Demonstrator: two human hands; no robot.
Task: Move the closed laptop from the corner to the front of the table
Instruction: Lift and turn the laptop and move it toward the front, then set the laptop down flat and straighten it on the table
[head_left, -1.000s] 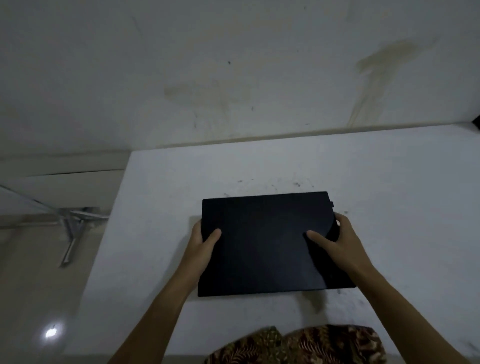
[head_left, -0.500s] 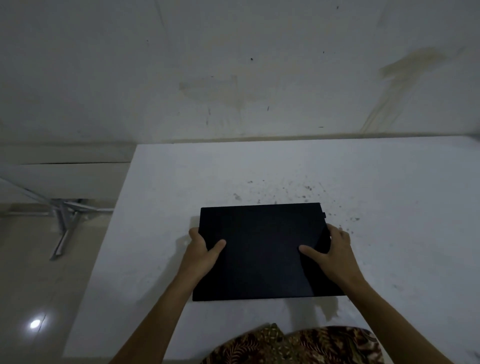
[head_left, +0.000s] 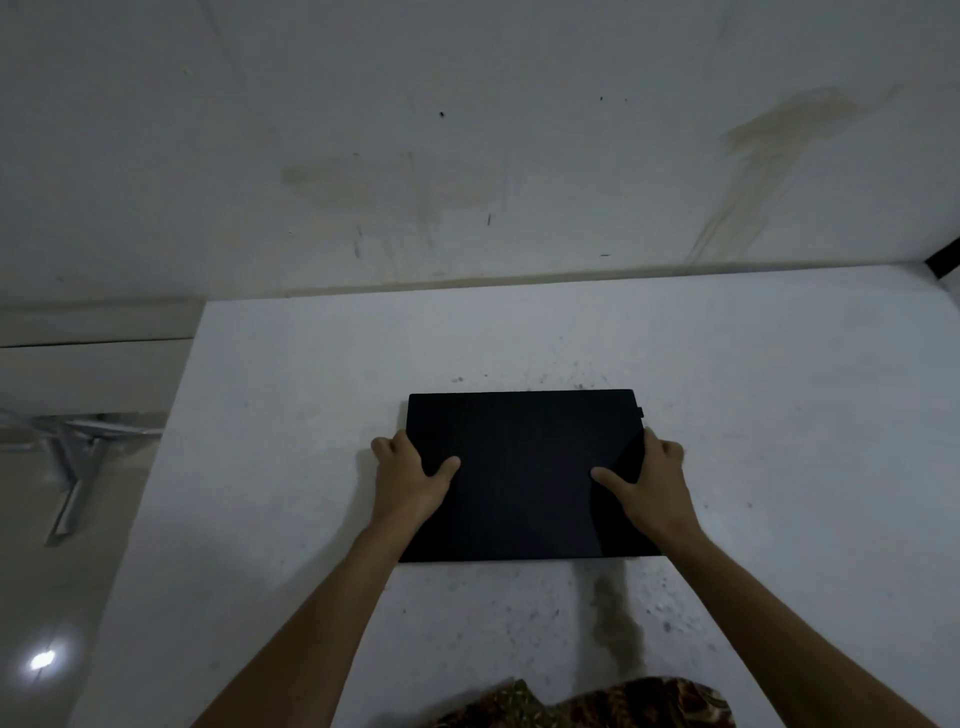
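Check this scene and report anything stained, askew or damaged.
The closed laptop sits square, gripped at its sides by the left hand and right hand. The table shows dark specks and a smear near its front. The wall has yellowish stains.

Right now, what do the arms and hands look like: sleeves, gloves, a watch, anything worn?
Both forearms are bare up to the frame edge: no sleeves in view. The left hand and right hand wear no gloves, and no watch or ring shows. Dim light could hide small details.
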